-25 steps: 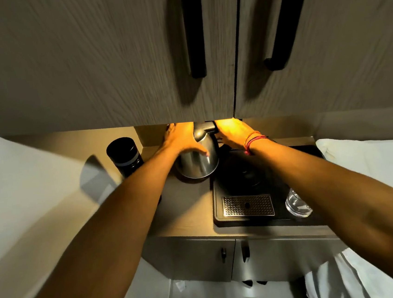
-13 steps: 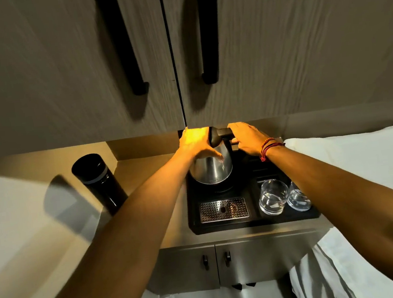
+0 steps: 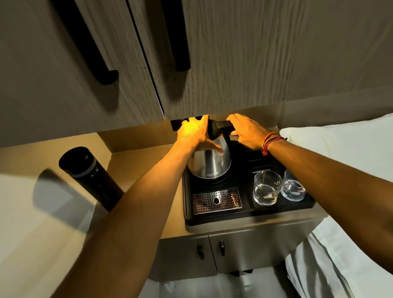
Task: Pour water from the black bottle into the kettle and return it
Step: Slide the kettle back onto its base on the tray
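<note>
Over the last second the kettle (image 3: 210, 163) has come off the bare counter and onto its spot on the black tray (image 3: 248, 212), which suggests it is being readied for filling. The left hand (image 3: 195, 134) lies spread over the kettle's top and upper side, fingers draped on the steel. The right hand (image 3: 247, 131) curls around the dark handle just beside it. The black bottle (image 3: 91, 176) stands untouched, upright, well to the left of the left hand, so pouring has not begun
</note>
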A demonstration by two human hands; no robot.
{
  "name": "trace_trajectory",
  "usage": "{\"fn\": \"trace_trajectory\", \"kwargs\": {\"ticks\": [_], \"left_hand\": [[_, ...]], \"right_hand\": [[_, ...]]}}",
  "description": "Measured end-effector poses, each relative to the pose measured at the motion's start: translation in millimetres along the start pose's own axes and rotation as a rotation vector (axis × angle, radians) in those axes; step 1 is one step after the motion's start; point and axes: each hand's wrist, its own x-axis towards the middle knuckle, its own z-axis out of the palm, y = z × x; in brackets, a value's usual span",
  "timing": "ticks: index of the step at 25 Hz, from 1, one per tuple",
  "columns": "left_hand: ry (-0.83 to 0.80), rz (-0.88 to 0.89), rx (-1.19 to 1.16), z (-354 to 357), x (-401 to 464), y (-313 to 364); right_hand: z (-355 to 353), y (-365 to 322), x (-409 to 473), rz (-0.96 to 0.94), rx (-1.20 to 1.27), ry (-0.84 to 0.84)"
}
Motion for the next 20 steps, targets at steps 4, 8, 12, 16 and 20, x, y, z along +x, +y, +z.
{"fn": "trace_trajectory", "kwargs": {"ticks": [4,8,12,16,20], "left_hand": [[-0.008,-0.016,0.006,8,-1,1],[-0.004,0.008,-0.006,9,0,-8],[0.06,0.047,-0.043,16,-8,-14],[0.242,0.122,0.009,32,-28,-19],[0.248,0.149,0.11,36,-30,-20]], "right_hand": [[8,6,-1,-0.032,0.002,-0.009],[17,6,-2,-0.008,0.008,0.025],[23,8,-9,0.063,-0.031,0.061],[31,10,-19,0.139,-0.106,0.107],[32,7,-18,0.161,-0.118,0.103]]}}
